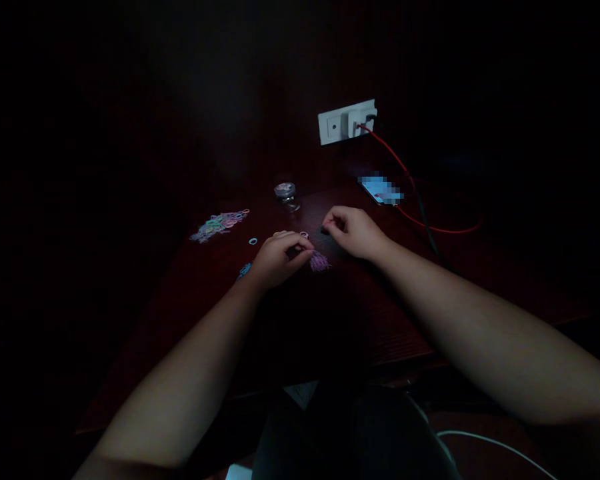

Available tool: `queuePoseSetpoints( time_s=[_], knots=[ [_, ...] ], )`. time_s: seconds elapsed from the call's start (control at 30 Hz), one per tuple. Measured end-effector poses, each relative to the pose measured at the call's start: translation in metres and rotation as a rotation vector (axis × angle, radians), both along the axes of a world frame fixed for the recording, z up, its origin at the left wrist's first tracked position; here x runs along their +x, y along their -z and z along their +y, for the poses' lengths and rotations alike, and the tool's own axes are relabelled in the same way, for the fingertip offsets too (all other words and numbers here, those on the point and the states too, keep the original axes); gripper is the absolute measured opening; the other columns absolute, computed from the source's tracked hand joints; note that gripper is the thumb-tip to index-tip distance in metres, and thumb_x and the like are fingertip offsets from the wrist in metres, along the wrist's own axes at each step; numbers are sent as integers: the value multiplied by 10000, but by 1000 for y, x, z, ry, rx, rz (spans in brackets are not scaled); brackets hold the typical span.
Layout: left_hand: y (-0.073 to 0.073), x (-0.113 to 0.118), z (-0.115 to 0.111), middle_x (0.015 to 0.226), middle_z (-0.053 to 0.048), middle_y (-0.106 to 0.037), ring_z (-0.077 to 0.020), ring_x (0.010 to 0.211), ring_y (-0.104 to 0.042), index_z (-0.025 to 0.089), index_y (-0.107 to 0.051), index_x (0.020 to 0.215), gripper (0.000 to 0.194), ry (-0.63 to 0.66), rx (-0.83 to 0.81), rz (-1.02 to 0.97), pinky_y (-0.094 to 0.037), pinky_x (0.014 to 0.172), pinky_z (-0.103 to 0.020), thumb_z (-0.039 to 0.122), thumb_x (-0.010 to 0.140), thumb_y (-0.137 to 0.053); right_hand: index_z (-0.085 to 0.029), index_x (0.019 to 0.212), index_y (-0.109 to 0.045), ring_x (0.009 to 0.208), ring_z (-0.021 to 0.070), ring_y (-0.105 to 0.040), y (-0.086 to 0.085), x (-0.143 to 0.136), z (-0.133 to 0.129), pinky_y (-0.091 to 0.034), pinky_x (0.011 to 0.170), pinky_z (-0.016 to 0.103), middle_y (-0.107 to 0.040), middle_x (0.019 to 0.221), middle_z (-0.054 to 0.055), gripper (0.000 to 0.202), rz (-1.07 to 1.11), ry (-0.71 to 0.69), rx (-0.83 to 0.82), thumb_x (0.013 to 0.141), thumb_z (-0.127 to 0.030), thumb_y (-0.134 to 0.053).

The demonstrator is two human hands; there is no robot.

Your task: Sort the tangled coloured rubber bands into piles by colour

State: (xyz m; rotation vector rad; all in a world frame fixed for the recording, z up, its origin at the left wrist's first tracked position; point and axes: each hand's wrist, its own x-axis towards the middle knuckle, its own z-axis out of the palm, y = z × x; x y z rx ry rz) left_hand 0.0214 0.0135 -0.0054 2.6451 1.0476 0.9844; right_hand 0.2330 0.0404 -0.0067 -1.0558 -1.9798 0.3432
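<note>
My left hand (283, 257) is closed, its thumb and fingertips pinched at the top of a purple bundle of small bands (320, 261) on the dark table. To its right, my right hand (353, 231) is closed with the fingertips together near the tabletop; whatever they hold is too dark to make out. A pink ring (304, 235) lies just beyond my left fingers. A blue ring (253, 241) rests to the left, and a small blue pile (244, 271) is partly behind my left wrist. Farther left is a mixed-colour pile of bands (217, 225).
A small clear round container (286, 195) stands behind my hands. A lit phone (381, 189) lies at the back right, beside a red cable (390, 150) running from a white wall socket (334, 127). The table's front edge (390, 362) is near my lap.
</note>
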Motion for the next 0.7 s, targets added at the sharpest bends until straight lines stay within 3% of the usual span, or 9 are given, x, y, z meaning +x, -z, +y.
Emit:
queuePoseSetpoints(
  time_s=[0.13, 0.23, 0.7],
  knots=[
    [-1, -1, -1, 790, -15, -643, -141, 773, -571, 197, -664, 852, 94, -7, -17, 15, -428, 744, -281, 271, 835, -608, -156, 778, -610, 627, 126, -524, 1, 4, 7, -366, 603, 246, -627, 729, 28, 101, 53, 196, 31, 801, -174, -513],
    [-1, -1, -2, 790, -15, -650, -138, 765, -575, 194, -667, 854, 102, -4, -56, 27, -430, 731, -272, 271, 835, -604, -154, 786, -599, 649, 136, -534, 1, 6, 9, -378, 612, 254, -633, 760, 42, 87, 87, 254, 40, 792, -166, -513],
    [5, -2, 6, 845, -23, -665, -147, 792, -582, 195, -667, 869, 132, 58, -111, 157, -441, 736, -281, 252, 858, -549, -176, 910, -546, 630, 139, -513, 6, 3, 9, -404, 628, 278, -583, 724, 18, 114, 129, 211, -32, 801, -180, -515]
  ],
)
